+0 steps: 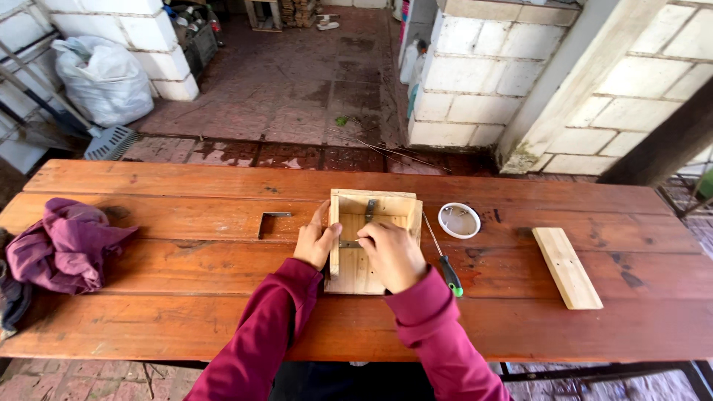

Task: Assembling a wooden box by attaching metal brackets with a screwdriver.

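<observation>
I see the wooden box [369, 241] mid-table, left of the screwdriver [445, 261]. My left hand [315, 240] clamps its left wall; my right hand [391, 252] pinches a metal bracket [349, 243] inside. The box looks light, stiff, best held by its walls.

Outdoor home work yard, plank workbench [186, 297], brick paving [297, 89], white block walls [475, 82], screwdriver [445, 263], filled sack [104, 78]
</observation>
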